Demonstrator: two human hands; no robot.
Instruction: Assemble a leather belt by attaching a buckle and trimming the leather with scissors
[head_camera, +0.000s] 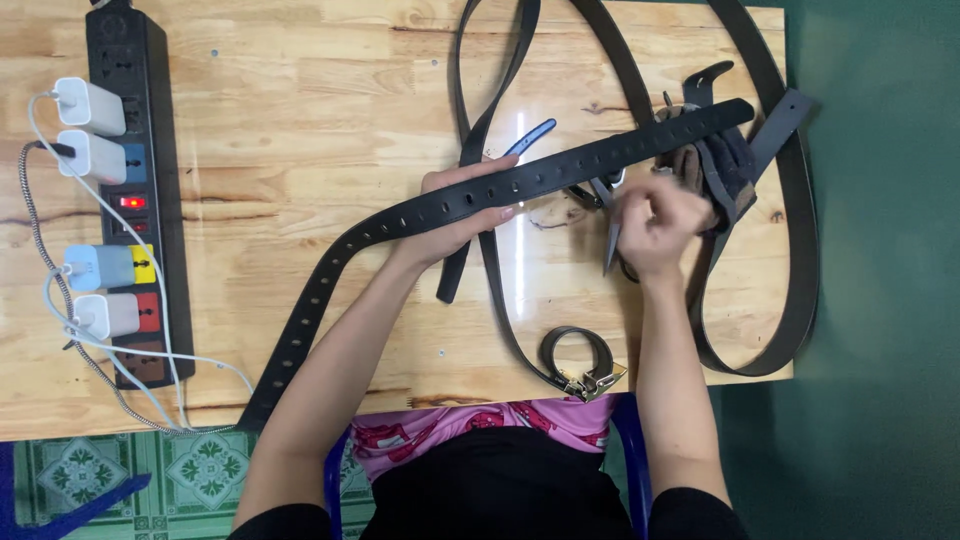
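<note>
My left hand (462, 212) grips a long black belt (560, 170) with two rows of punched holes. The belt runs from the table's front left edge up to the right. My right hand (660, 218) is blurred and closed on a thin dark strap piece (611, 240) that hangs down from it, just below the belt's right end. Blue-handled pliers (530, 136) lie on the table behind the belt, near my left hand.
Several other dark belts (800, 250) loop across the wooden table (300, 120), and a belt with a metal buckle (585, 375) lies near the front edge. A black power strip (135, 200) with white chargers sits at left. Green floor lies to the right.
</note>
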